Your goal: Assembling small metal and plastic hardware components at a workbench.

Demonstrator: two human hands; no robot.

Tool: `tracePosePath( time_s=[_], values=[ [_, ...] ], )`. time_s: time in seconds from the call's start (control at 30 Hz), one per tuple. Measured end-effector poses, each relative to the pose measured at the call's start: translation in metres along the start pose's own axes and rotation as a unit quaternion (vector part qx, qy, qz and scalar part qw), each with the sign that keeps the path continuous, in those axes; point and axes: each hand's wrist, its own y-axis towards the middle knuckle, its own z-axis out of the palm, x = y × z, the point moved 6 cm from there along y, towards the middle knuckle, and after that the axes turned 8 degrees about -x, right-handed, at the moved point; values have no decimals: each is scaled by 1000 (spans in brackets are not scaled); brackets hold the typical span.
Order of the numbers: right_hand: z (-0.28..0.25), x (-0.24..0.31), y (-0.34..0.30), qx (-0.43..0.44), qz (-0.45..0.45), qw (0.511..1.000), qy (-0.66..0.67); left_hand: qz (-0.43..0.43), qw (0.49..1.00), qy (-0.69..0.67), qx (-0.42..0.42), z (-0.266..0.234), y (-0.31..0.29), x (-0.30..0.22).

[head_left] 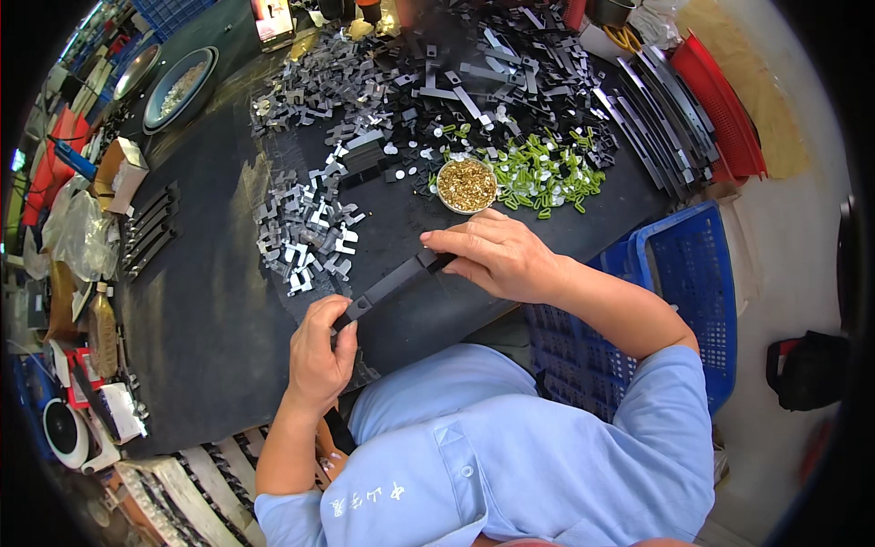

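Shirt (547, 451), bar (black) (394, 284) between hands (319, 351) (499, 257)

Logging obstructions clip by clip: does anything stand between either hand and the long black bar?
Nothing visible does. The left hand holds the black bar at one end and the right hand at the other. The round dish lies just beyond the right hand, not between.

Over the worktop (200, 319), your bar (394, 279) spans from your left hand (319, 354) to your right hand (501, 258), with the bowl (461, 211) just beyond the latter, clips (549, 173) right of it, brackets (305, 232) left, and the crate (714, 283) at your right.
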Motion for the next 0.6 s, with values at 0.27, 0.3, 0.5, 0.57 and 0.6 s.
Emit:
tracePosePath(
  time_s=[0.27, 0.3, 0.5, 0.57, 0.6],
  values=[
    [-24, -4, 2, -52, 115, 986, 111, -141, 986, -75, 53, 11, 6, 11],
    [-23, -2, 2, -49, 140, 980, 131, -142, 986, -84, 29, 10, 4, 7],
    [-39, -10, -18, 88, 204, 946, 238, -143, 972, -179, 40, 23, 4, 2],
    [-85, -48, -25, 95, 193, 977, 10, -90, 986, -127, 68, 30, 9, 1],
    [-125, -78, -26, 4, 242, 966, -94, -85, 987, -110, 78, 34, 11, 3]
  ],
)
